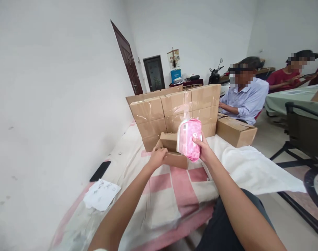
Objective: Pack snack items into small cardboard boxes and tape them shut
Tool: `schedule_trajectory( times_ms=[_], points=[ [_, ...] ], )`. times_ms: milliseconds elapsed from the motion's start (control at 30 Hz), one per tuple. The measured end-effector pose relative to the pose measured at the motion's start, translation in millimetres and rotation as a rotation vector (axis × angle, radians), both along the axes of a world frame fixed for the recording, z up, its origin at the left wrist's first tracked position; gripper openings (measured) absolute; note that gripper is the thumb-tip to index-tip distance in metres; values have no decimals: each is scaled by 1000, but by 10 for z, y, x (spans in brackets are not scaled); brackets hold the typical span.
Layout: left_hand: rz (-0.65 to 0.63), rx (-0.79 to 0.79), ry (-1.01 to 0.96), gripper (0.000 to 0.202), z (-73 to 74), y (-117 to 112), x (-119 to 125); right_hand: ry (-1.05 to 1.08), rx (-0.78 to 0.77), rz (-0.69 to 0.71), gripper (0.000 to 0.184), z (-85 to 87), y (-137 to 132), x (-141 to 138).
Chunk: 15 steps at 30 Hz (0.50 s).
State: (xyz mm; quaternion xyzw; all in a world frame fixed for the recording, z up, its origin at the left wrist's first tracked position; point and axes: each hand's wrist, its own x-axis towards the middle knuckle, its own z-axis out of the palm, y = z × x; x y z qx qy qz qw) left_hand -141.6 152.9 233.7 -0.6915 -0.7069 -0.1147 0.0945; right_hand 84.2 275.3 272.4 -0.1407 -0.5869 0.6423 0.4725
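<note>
My right hand [204, 149] grips a pink pouch [190, 139] with a pale edge and white lettering, thumb across its front. The pouch is up in the air, in front of the right part of a small open cardboard box [176, 160]. My left hand [158, 158] is closed over the near left edge of that box, its fingers curled over the rim. The box sits on a cloth-covered table [159, 205]. Its inside is partly hidden by the pouch and my hand. Behind it stand taped cardboard cartons [148, 116] in a row.
A black phone [100, 171] and white papers [101, 194] lie at the left by the wall. Right of the cartons is a longer cardboard box [236, 130]. A person in a light shirt [249, 97] and another in red [281, 78] sit to the right, near a dark chair [305, 129].
</note>
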Motion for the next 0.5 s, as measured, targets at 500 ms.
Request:
schedule_trajectory(
  times_ms=[500],
  points=[
    [32,-174,112,20,-20,-1199,661,-711,1282,143,64,-163,-625,-258]
  ],
)
